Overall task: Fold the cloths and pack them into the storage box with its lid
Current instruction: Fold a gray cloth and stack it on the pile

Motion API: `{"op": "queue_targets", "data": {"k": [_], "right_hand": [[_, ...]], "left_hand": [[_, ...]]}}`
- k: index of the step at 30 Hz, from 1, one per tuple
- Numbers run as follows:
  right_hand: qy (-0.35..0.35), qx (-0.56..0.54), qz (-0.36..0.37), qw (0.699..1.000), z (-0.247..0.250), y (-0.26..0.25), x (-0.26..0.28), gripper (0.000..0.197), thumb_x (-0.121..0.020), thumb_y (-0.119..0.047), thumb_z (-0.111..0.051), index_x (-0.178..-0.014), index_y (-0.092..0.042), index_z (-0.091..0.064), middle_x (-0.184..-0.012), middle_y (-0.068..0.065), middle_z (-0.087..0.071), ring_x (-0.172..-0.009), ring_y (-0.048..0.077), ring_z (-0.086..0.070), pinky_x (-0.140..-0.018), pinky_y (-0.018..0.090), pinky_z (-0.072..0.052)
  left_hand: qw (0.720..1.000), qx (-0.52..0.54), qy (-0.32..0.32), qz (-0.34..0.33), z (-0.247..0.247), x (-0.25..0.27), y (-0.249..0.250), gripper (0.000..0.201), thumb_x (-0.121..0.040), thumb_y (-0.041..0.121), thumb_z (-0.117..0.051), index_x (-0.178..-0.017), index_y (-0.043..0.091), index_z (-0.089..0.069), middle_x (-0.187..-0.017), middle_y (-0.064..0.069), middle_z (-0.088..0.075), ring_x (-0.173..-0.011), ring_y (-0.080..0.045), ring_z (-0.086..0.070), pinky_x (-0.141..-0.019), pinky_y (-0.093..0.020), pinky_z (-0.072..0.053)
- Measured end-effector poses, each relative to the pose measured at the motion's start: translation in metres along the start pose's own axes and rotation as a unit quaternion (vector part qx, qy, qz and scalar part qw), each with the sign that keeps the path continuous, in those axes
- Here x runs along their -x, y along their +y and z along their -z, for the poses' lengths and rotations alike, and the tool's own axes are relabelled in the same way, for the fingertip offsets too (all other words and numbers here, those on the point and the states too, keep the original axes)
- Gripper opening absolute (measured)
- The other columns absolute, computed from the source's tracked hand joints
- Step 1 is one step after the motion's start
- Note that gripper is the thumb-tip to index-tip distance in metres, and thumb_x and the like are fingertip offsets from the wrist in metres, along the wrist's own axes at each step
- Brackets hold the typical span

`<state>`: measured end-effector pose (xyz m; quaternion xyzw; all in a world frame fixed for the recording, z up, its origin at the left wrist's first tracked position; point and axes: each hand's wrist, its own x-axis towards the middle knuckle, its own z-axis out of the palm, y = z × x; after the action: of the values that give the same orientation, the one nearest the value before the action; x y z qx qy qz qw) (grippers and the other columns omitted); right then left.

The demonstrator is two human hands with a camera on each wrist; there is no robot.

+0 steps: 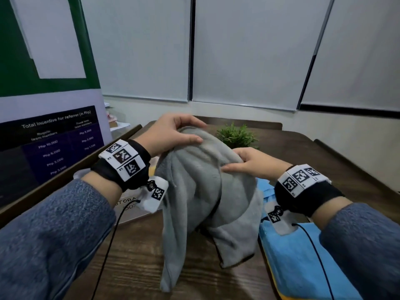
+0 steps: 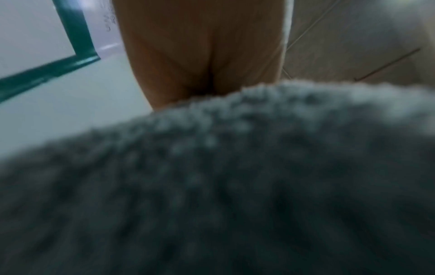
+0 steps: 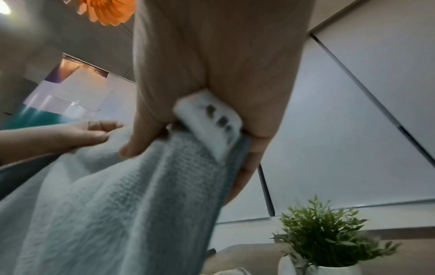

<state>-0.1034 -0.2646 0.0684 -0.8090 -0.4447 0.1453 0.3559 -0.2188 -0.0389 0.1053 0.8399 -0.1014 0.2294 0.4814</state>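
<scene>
A grey cloth (image 1: 194, 191) hangs in the air over the wooden table (image 1: 134, 256), its lower ends trailing onto the wood. My left hand (image 1: 173, 135) pinches its upper far edge between thumb and fingers. My right hand (image 1: 244, 163) grips the near upper edge at a white sewn-in label (image 3: 212, 122). In the right wrist view the right hand (image 3: 200, 134) pinches the grey cloth (image 3: 113, 204) and the left hand (image 3: 94, 134) holds it further left. Blurred grey cloth (image 2: 212, 186) fills the left wrist view below the left hand (image 2: 204, 55). A storage box lid (image 1: 129, 204) lies behind my left wrist, mostly hidden.
Folded blue cloths (image 1: 303, 256) are stacked on a yellow one at the table's right front. A small potted green plant (image 1: 237, 135) stands behind the grey cloth. A printed sign board (image 1: 52, 137) leans at the left. Window blinds (image 1: 238, 50) line the back wall.
</scene>
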Motion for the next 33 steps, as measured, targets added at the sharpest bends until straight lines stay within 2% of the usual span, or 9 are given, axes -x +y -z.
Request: {"op": "queue_targets", "data": {"k": [5, 9, 12, 16, 18, 21, 23, 27, 33], "right_hand": [[0.108, 0.074, -0.010, 0.991, 0.028, 0.009, 0.008, 0.052, -0.071, -0.055, -0.072, -0.078, -0.005, -0.058, -0.067, -0.002, -0.057, -0.061, 0.009, -0.052, -0.057, 0.024, -0.041], [0.198, 0.016, -0.021, 0.980, 0.045, 0.020, 0.017, 0.040, -0.084, -0.040, -0.070, -0.063, -0.015, -0.047, -0.051, -0.015, -0.048, -0.048, -0.001, -0.043, -0.050, 0.016, -0.034], [0.240, 0.004, -0.038, 0.970, 0.048, 0.033, 0.019, 0.040, -0.085, -0.043, -0.069, -0.071, -0.013, -0.047, -0.063, -0.004, -0.049, -0.057, 0.008, -0.045, -0.055, 0.023, -0.035], [0.240, -0.035, -0.087, 0.966, 0.031, 0.052, 0.014, 0.043, -0.081, -0.038, -0.075, -0.083, 0.000, -0.056, -0.079, 0.017, -0.064, -0.070, 0.020, -0.057, -0.063, 0.037, -0.047], [0.225, -0.059, -0.093, 0.968, 0.015, 0.052, 0.010, 0.038, -0.083, -0.030, -0.075, -0.089, 0.005, -0.061, -0.088, 0.029, -0.065, -0.070, 0.021, -0.058, -0.063, 0.039, -0.051], [0.215, -0.137, -0.075, 0.964, -0.016, 0.036, 0.002, 0.018, -0.087, -0.013, -0.070, -0.095, 0.003, -0.068, -0.086, 0.019, -0.066, -0.068, 0.017, -0.062, -0.064, 0.037, -0.058], [0.230, -0.157, -0.044, 0.959, -0.033, 0.022, -0.004, 0.013, -0.087, -0.011, -0.070, -0.094, -0.001, -0.070, -0.083, 0.011, -0.068, -0.071, 0.015, -0.064, -0.064, 0.035, -0.059], [0.252, -0.176, -0.003, 0.952, -0.051, 0.010, -0.015, 0.002, -0.086, -0.011, -0.071, -0.088, -0.010, -0.070, -0.082, 0.007, -0.071, -0.071, 0.008, -0.065, -0.062, 0.020, -0.054], [0.267, -0.216, 0.019, 0.939, -0.064, 0.011, -0.019, 0.003, -0.088, -0.011, -0.068, -0.088, -0.008, -0.068, -0.065, -0.005, -0.064, -0.057, -0.002, -0.057, -0.057, 0.014, -0.045]], "left_hand": [[0.991, -0.116, 0.018, 0.065, 0.028, 0.002, -0.023, 0.030, -0.066, 0.018, -0.086, -0.090, 0.027, -0.070, -0.093, 0.008, -0.071, -0.087, -0.004, -0.063, -0.087, -0.020, -0.047], [0.967, -0.207, -0.001, 0.146, 0.041, 0.011, -0.045, 0.019, -0.077, 0.036, -0.077, -0.070, 0.021, -0.067, -0.065, 0.010, -0.063, -0.065, -0.007, -0.055, -0.066, -0.024, -0.043], [0.967, -0.169, 0.010, 0.191, 0.040, 0.022, -0.055, 0.033, -0.082, 0.042, -0.070, -0.064, 0.016, -0.060, -0.059, 0.003, -0.053, -0.059, -0.011, -0.048, -0.058, -0.026, -0.038], [0.957, -0.114, -0.048, 0.261, 0.031, 0.026, -0.061, 0.046, -0.070, 0.063, -0.073, -0.079, 0.018, -0.071, -0.082, -0.008, -0.071, -0.076, -0.019, -0.060, -0.078, -0.035, -0.049], [0.960, -0.042, -0.059, 0.271, 0.016, 0.025, -0.052, 0.039, -0.071, 0.051, -0.078, -0.091, 0.019, -0.071, -0.094, -0.007, -0.072, -0.083, -0.016, -0.064, -0.082, -0.032, -0.052], [0.955, 0.090, -0.015, 0.283, -0.015, 0.019, -0.041, 0.017, -0.085, 0.010, -0.071, -0.097, 0.011, -0.059, -0.083, -0.003, -0.064, -0.061, -0.007, -0.059, -0.054, -0.016, -0.050], [0.948, 0.149, -0.004, 0.283, -0.033, 0.015, -0.038, 0.011, -0.087, 0.002, -0.066, -0.092, 0.009, -0.059, -0.075, -0.005, -0.059, -0.052, -0.007, -0.052, -0.047, -0.014, -0.046], [0.941, 0.182, -0.002, 0.286, -0.050, 0.013, -0.042, 0.025, -0.083, 0.010, -0.072, -0.108, 0.007, -0.068, -0.090, -0.006, -0.068, -0.074, -0.013, -0.062, -0.060, -0.018, -0.054], [0.922, 0.255, 0.084, 0.279, -0.059, 0.017, -0.049, 0.041, -0.079, -0.005, -0.071, -0.119, -0.003, -0.060, -0.109, -0.018, -0.065, -0.091, -0.021, -0.066, -0.078, -0.025, -0.058]]}}
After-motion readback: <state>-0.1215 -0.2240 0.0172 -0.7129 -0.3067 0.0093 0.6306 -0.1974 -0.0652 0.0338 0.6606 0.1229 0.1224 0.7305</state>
